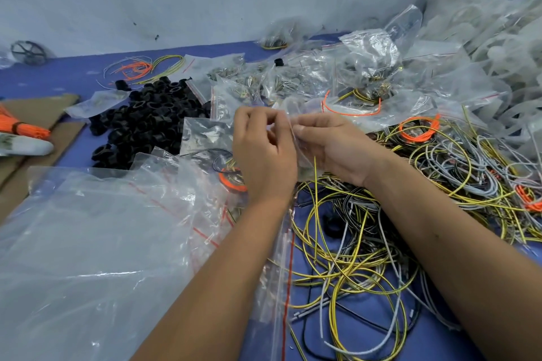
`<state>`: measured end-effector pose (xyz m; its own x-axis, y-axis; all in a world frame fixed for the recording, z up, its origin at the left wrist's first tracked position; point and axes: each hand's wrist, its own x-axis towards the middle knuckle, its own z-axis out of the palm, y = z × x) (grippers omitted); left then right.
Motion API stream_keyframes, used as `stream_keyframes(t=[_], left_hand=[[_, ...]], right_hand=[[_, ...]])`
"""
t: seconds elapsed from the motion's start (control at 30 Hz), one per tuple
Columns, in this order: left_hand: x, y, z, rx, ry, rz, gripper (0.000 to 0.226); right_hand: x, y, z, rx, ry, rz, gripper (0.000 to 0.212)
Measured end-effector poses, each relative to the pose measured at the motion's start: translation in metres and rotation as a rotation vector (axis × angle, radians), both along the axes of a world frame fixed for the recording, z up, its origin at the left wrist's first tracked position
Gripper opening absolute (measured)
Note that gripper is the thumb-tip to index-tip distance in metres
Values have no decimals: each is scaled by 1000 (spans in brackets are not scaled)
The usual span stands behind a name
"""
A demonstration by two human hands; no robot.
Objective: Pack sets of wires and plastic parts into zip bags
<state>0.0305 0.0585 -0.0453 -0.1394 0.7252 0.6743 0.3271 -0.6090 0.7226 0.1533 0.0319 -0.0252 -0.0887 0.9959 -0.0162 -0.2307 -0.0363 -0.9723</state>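
Both hands meet above the middle of the blue table (363,337). My left hand (264,149) and my right hand (328,149) each pinch the top edge of one small clear zip bag (293,138) held between them. A yellow wire (315,173) pokes out below the bag by my right palm. A heap of black plastic parts (146,123) lies to the left. Loose yellow, grey and black wires (352,243) tangle below and right of my hands, with orange coils (419,129) among them.
Filled zip bags (337,79) pile up behind my hands. A large clear bag (96,243) with red zip lines covers the near left. Cardboard (38,114) and an orange wire bundle (23,129) sit at the far left. A wall rises behind the table.
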Motion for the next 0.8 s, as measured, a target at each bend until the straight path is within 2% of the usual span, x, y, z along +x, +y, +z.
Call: stream_keyframes(t=[0.1, 0.2, 0.27, 0.4, 0.47, 0.57, 0.6, 0.67, 0.73, 0.8], left_hand=[[-2, 8, -2, -183, -102, 70, 17], [-3, 11, -2, -263, -92, 88, 20], [-2, 10, -2, -268, -69, 74, 17], [1, 10, -2, -285, -58, 20, 10], [0, 12, -4, -297, -68, 4, 10], [0, 14, -7, -297, -107, 26, 9], [0, 15, -7, -296, -111, 23, 8], [1, 15, -8, -294, -109, -2, 7], [1, 17, -9, -291, -113, -27, 6], [1, 18, -10, -303, -120, -35, 5]], right_hand=[[2, 6, 8, 191, -80, -328, 28], [10, 20, 20, 238, -150, -569, 33], [17, 35, 25, 228, -395, -647, 31], [33, 74, 36, 231, -1026, -709, 33], [43, 95, 39, 120, -1311, -641, 38], [57, 116, 37, -306, -1568, -563, 36], [60, 118, 34, -400, -1597, -533, 36], [66, 117, 27, -446, -1567, -533, 34], [71, 113, 20, -387, -1350, -585, 35], [72, 106, 18, -257, -998, -670, 33]])
